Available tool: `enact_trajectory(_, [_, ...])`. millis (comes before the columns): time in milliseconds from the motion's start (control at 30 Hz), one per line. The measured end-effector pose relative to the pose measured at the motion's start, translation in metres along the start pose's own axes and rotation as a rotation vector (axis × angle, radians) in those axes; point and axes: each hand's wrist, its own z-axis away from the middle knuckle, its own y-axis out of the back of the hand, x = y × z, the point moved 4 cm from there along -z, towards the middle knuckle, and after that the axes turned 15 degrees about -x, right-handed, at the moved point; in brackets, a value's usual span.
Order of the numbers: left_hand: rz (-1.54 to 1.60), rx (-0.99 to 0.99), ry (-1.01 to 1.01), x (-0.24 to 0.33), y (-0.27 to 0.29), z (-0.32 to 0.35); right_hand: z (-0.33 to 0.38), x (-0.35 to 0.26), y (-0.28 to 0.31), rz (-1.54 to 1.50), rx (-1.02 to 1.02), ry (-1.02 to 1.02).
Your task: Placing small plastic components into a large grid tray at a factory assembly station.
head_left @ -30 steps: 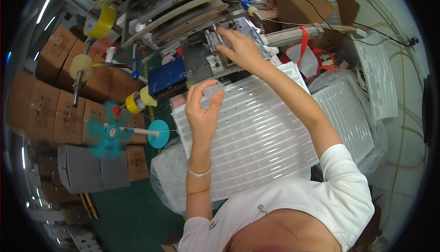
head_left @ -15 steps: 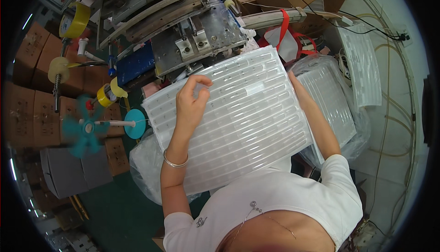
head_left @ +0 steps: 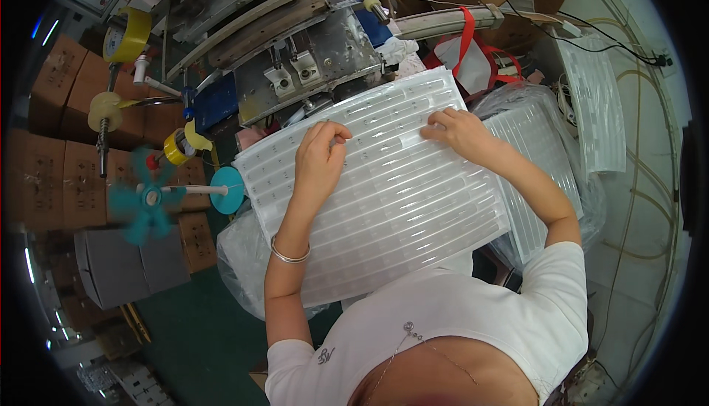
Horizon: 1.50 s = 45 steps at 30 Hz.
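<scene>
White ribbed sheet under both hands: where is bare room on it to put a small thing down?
The white ribbed sheet lies bare in its lower half, between the left hand, the right hand and the person's white shirt. Its top edge is crowded: the metal machine stands right against it. Stacked sheets in plastic fill the right side.

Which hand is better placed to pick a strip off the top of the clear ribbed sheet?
Right hand, probably: its fingertips rest at the ribbed sheet's upper edge nearest the machine; the left hand lies mid-sheet.

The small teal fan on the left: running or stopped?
Running. The teal fan's blades smear into a blur, while the cardboard boxes beside it look sharp.
</scene>
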Motion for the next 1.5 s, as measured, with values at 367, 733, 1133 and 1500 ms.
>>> enact_trajectory(367, [-0.121, 0.182, 0.151, -0.005, 0.015, 0.003, -0.043, 0.004, 0.049, -0.893, 0.231, -0.123])
enact_trajectory(733, [-0.836, 0.382, 0.144, 0.006, 0.085, -0.096, -0.106, -0.01, 0.071, -0.747, 0.586, -0.102])
enact_trajectory(1133, [-0.396, 0.183, -0.062, 0.02, 0.009, -0.007, -0.21, -0.03, 0.098, -0.058, 0.619, -0.236])
enact_trajectory(1500, [-0.437, -0.147, -0.108, 0.032, -0.065, -0.022, -0.105, 0.007, 0.091, -0.454, 0.532, -0.247])
